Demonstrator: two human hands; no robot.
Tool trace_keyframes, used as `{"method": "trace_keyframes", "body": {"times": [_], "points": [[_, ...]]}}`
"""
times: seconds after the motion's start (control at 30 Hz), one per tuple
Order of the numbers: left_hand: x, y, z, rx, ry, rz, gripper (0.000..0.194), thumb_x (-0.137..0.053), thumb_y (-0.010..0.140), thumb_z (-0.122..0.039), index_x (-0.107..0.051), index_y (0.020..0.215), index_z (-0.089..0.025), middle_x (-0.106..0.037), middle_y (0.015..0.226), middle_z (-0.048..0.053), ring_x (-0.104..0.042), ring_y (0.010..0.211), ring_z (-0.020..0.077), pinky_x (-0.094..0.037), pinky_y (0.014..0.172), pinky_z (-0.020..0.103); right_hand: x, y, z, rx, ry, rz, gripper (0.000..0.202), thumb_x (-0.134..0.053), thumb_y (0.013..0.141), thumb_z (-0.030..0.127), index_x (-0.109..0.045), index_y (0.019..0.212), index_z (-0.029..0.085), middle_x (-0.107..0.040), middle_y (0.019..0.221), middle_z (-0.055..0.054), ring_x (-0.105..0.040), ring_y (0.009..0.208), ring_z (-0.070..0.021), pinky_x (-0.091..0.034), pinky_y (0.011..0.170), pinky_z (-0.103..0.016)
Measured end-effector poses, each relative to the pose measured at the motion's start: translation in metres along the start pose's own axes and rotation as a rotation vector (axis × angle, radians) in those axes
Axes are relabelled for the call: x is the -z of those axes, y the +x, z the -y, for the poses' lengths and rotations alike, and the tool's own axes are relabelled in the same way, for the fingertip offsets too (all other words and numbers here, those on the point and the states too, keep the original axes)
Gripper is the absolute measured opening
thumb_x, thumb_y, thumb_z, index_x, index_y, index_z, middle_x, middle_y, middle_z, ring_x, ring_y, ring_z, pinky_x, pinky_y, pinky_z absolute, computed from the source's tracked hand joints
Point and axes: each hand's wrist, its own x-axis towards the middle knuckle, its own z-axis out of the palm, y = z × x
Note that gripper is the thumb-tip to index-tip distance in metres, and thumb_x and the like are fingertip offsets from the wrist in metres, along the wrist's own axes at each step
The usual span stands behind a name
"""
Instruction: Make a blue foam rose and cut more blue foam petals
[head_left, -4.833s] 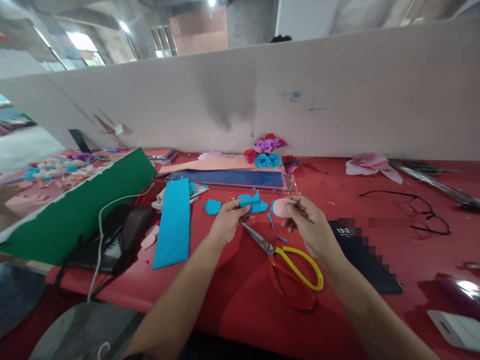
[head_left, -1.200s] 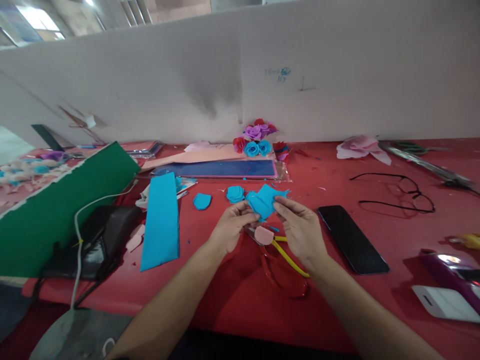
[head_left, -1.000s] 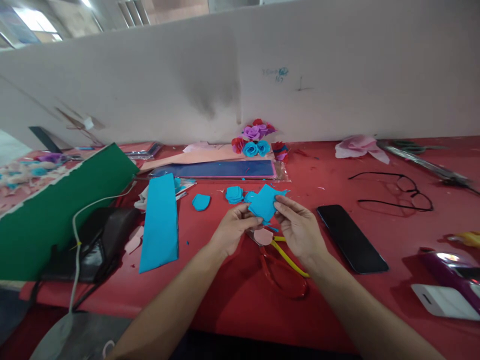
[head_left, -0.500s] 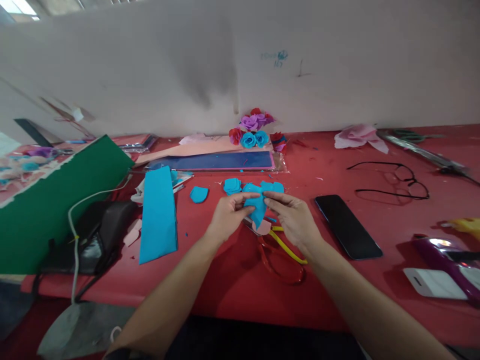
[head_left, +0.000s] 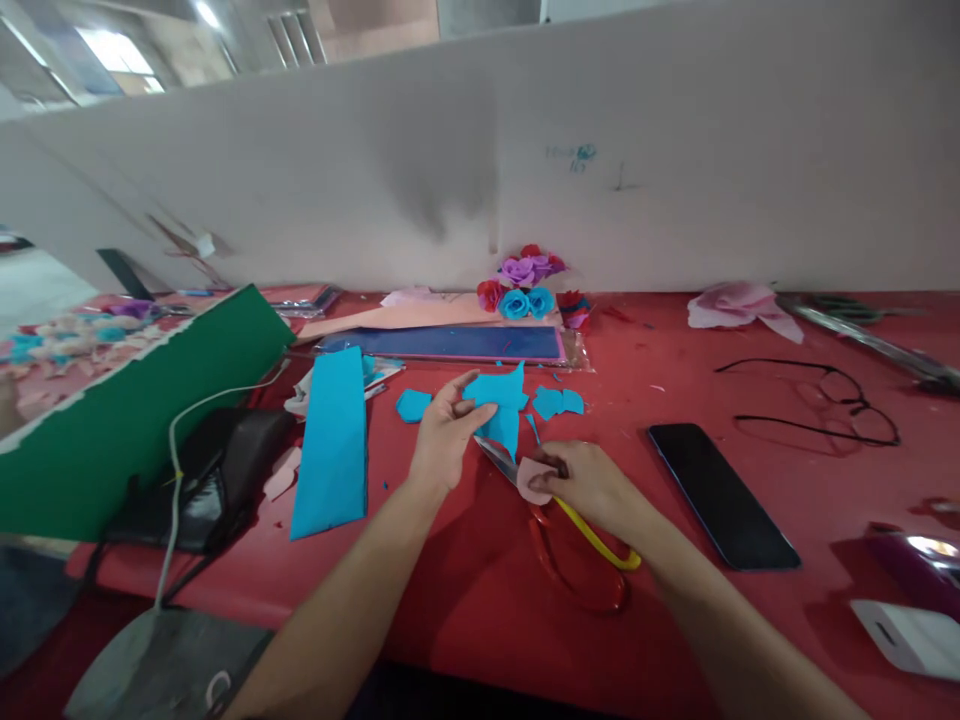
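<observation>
My left hand [head_left: 441, 440] pinches a cut piece of blue crepe paper [head_left: 504, 430] between thumb and fingers. Just to its right, my right hand [head_left: 592, 482] has its fingers closed on a small pale pink paper piece [head_left: 531, 480] above the scissors. The scissors [head_left: 598, 537], with one yellow and one red handle, lie on the table, blades pointing up and left toward the blue paper. Small blue paper pieces [head_left: 551, 402] sit beyond my hands, and another blue piece [head_left: 412, 405] is left of my left hand.
A folded blue paper strip [head_left: 330, 440] lies at left, beside a black bag [head_left: 225, 480] and a green board [head_left: 172, 400]. Paper flowers [head_left: 525, 290] stand at the back. On the right are a phone [head_left: 720, 495], eyeglasses [head_left: 840, 400] and a white adapter [head_left: 907, 635].
My right hand has let go of the blue paper and moved down to the pink piece on the scissors. My left hand still holds the blue paper. The view has shifted.
</observation>
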Motion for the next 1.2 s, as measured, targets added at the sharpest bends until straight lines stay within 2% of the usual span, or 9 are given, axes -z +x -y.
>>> {"method": "trace_keyframes", "body": {"times": [0.1,0.27,0.37,0.43,0.53,0.6,0.87,1.07,1.2], "points": [[-0.001,-0.001,0.0,0.027,-0.04,0.005,0.052,-0.082,0.061,-0.026,-0.064,0.109,-0.019,-0.071,0.075,0.0,-0.063,0.067,0.0131,-0.05,0.069,0.027,0.006,0.0,0.001,0.018,0.124,-0.021,0.023,-0.063,0.078,0.03,-0.063,0.056,0.021,-0.054,0.054,0.003,-0.046,0.053,-0.0135,-0.028,0.051,-0.026],[-0.006,-0.003,0.001,0.017,-0.011,0.014,0.027,-0.082,0.061,-0.029,-0.07,0.08,-0.014,-0.07,0.077,0.003,-0.061,0.067,0.0131,-0.049,0.068,0.028,0.025,-0.005,0.013,-0.041,0.643,0.162,0.018,-0.072,0.072,0.041,-0.077,0.072,0.023,-0.069,0.073,-0.002,-0.06,0.069,-0.0178,-0.047,0.064,-0.03],[-0.012,-0.006,0.004,0.035,-0.037,-0.034,0.028,-0.083,0.058,-0.03,-0.068,0.077,-0.015,-0.067,0.072,0.0,-0.058,0.063,0.011,-0.047,0.064,0.026,0.024,-0.007,0.023,-0.031,0.828,0.033,0.018,-0.078,0.066,0.041,-0.077,0.071,0.024,-0.069,0.096,-0.005,-0.061,0.095,-0.0218,-0.05,0.078,-0.032],[-0.016,-0.009,0.007,0.044,-0.053,-0.039,0.028,-0.083,0.057,-0.029,-0.066,0.076,-0.015,-0.065,0.069,-0.002,-0.056,0.06,0.0092,-0.044,0.06,0.024,0.017,-0.006,0.027,-0.011,0.813,-0.049,0.017,-0.078,0.066,0.04,-0.077,0.07,0.024,-0.068,0.093,-0.005,-0.06,0.097,-0.0218,-0.05,0.078,-0.031],[-0.02,-0.013,0.009,0.065,-0.078,-0.034,0.026,-0.082,0.06,-0.027,-0.062,0.07,-0.016,-0.059,0.061,-0.005,-0.049,0.054,0.0058,-0.039,0.054,0.02,0.005,-0.004,0.029,-0.03,0.728,-0.082,0.02,-0.072,0.073,0.041,-0.074,0.071,0.021,-0.065,0.071,-0.002,-0.06,0.072,-0.0176,-0.048,0.066,-0.03],[-0.02,-0.014,0.009,0.115,-0.132,-0.017,0.026,-0.081,0.062,-0.028,-0.059,0.068,-0.016,-0.055,0.057,-0.006,-0.048,0.051,0.0053,-0.038,0.052,0.02,0.002,-0.002,0.027,-0.031,0.66,-0.111,0.02,-0.069,0.075,0.04,-0.073,0.072,0.02,-0.065,0.068,0.0,-0.058,0.064,-0.0158,-0.046,0.062,-0.029],[-0.018,-0.011,0.011,0.214,-0.246,0.109,0.03,-0.081,0.065,-0.027,-0.056,0.078,-0.019,-0.062,0.063,-0.005,-0.056,0.053,0.0081,-0.045,0.054,0.021,0.013,0.0,0.016,0.03,0.464,-0.14,0.019,-0.066,0.074,0.037,-0.072,0.07,0.02,-0.068,0.07,-0.002,-0.06,0.068,-0.0182,-0.044,0.064,-0.03],[-0.017,-0.01,0.015,0.24,-0.281,0.112,0.031,-0.082,0.064,-0.026,-0.055,0.076,-0.017,-0.062,0.062,-0.005,-0.057,0.052,0.0082,-0.046,0.054,0.02,0.012,0.001,0.013,0.033,0.496,-0.105,0.022,-0.066,0.075,0.039,-0.07,0.071,0.018,-0.066,0.07,-0.002,-0.057,0.067,-0.0173,-0.042,0.062,-0.029],[-0.019,-0.012,0.015,0.195,-0.243,0.141,0.032,-0.081,0.066,-0.027,-0.057,0.085,-0.019,-0.064,0.065,-0.005,-0.058,0.053,0.0082,-0.047,0.055,0.02,0.011,0.002,0.013,0.037,0.526,-0.087,0.021,-0.065,0.075,0.038,-0.069,0.071,0.019,-0.064,0.068,-0.002,-0.056,0.065,-0.0166,-0.042,0.061,-0.029]]}}
